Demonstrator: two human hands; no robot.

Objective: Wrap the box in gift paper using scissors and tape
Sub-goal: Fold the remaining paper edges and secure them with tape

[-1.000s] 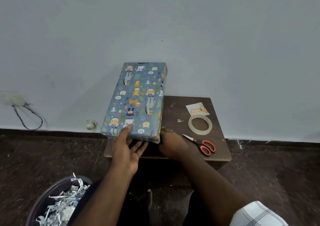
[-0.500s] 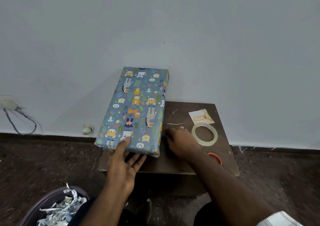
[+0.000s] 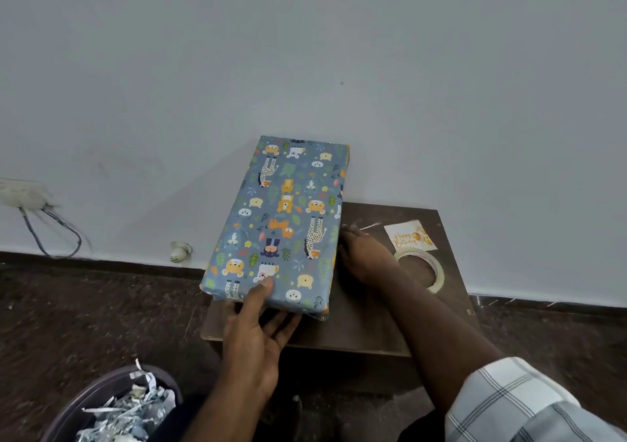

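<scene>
- Head view: the wrapped box [image 3: 285, 224] is leaning tilted in the middle of the frame, its near end over the counter [image 3: 356, 326].
- The left hand [image 3: 252, 333] is gripping that near edge, thumb on top and fingers [image 3: 285, 323] spread underneath.
- The right hand [image 3: 364, 258] is lying beside the box; whether its fingers are clamped on anything, I cannot tell.
- Judgement: steadying the box well means supporting it from below while checking the seams.
- At right, the tape roll [image 3: 431, 268] and birthday card [image 3: 410, 238] are crowding the working space; a bin of scraps [image 3: 118, 407] is sitting at lower left.

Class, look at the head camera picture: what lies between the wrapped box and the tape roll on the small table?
In the head view, the person's right hand lies between the wrapped box and the tape roll, close beside the box's right edge.
</scene>
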